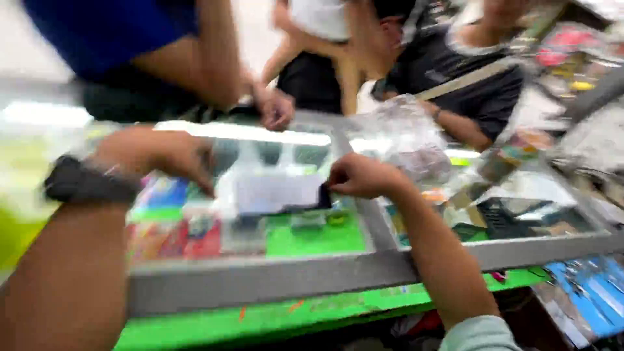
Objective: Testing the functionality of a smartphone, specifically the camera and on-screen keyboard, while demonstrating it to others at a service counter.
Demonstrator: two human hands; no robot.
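- Both hands pinched a small white packet: left hand at its left edge, right hand at its right.
- The packet lay flat on the glass worktop, steadied from both ends.
- Another person's hand rested beyond.

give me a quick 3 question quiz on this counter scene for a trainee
1. True or false: the left hand and right hand both touch the small flat white packet lying on the glass-topped counter.
2. Which wrist wears the black watch?
3. Multiple choice: the shelf lining under the glass is A) green B) white C) black.

Key:
1. True
2. The left
3. A, the bright green shelf lining
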